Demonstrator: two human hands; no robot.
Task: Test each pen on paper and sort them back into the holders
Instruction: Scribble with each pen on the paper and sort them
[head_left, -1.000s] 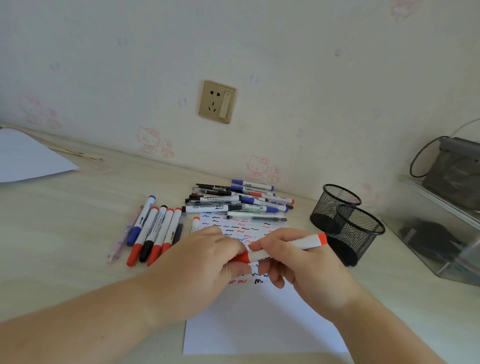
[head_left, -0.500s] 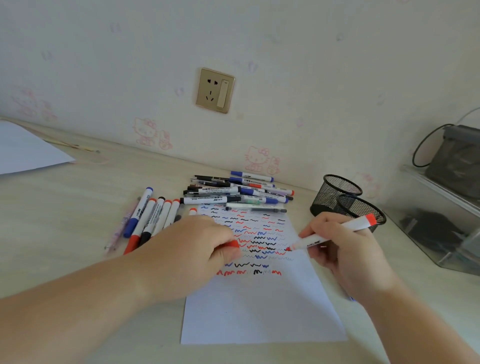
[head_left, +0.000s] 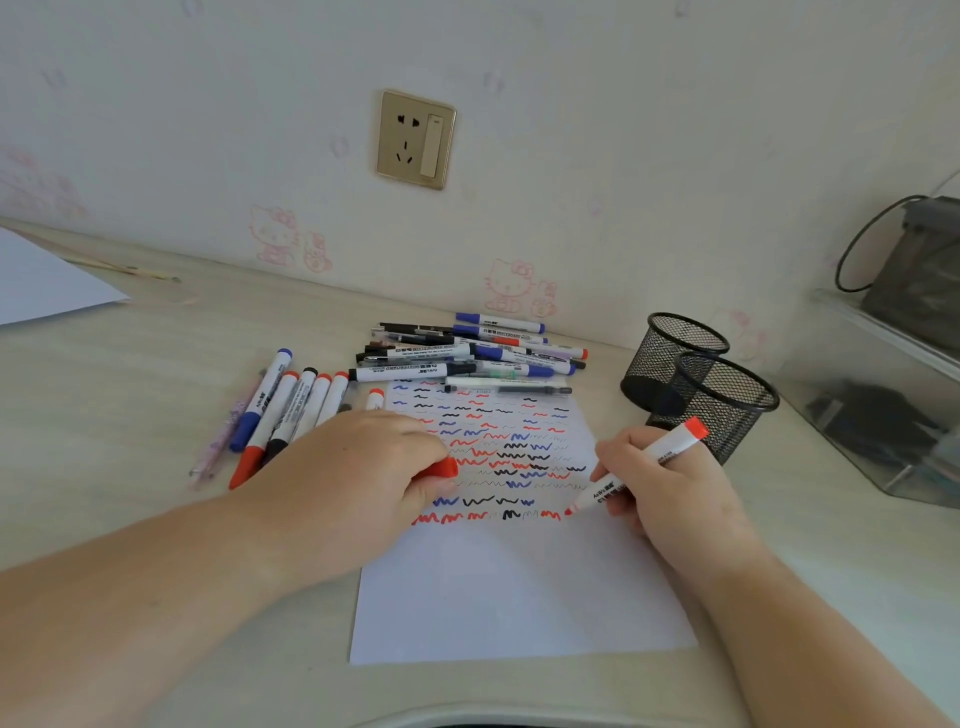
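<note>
My right hand (head_left: 670, 483) grips a white marker with a red end (head_left: 641, 465), its red tip touching the white paper (head_left: 519, 587) at the right end of the lowest row of squiggles. My left hand (head_left: 363, 483) rests on the paper's left side and holds the red cap (head_left: 441, 468). A row of markers (head_left: 280, 410) lies left of the paper. A pile of pens (head_left: 467, 353) lies at the paper's far edge. Two black mesh holders (head_left: 722, 400) stand to the right, both looking empty.
A clear plastic box (head_left: 878, 410) sits at the right edge with a grey device and a black cable on top. Another white sheet (head_left: 41, 286) lies at the far left. A wall with a socket (head_left: 415, 140) backs the desk.
My hands pulled the red cap off the marker and moved apart. My right hand then brought the tip down from the squiggles' middle to the end of the lowest row.
</note>
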